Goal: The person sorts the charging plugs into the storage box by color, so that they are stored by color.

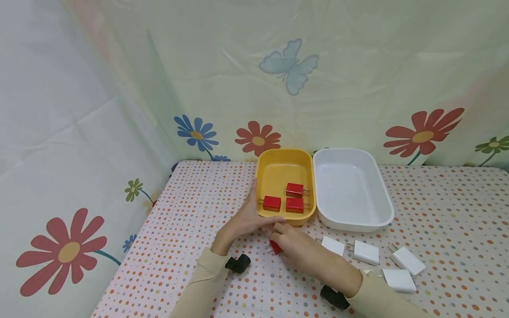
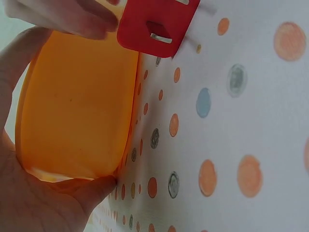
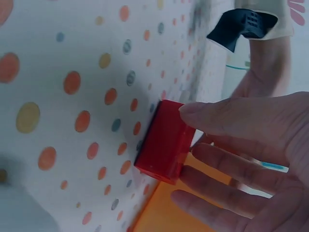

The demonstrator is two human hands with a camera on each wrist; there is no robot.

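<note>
My left hand point(image 1: 248, 215) holds the yellow tray point(image 1: 284, 155) at its near left corner, fingers along the left side and thumb across the front. The left wrist view shows the thumb and fingers spread round the tray wall point(image 2: 77, 106). In front of the tray, my right hand point(image 1: 296, 247) pinches a red plug adapter point(image 3: 164, 140) between thumb and fingers, low over the spotted cloth. The adapter's metal prongs point left in the head view. Inside the yellow tray lie three red plug adapters point(image 1: 294, 205).
A white tray point(image 1: 354, 225) stands against the yellow tray's right side. Several white plug adapters point(image 1: 366, 252) lie on the spotted tablecloth point(image 1: 449, 229), in front of the white tray and right of my right hand. A flowered curtain point(image 1: 346, 101) hangs behind the table.
</note>
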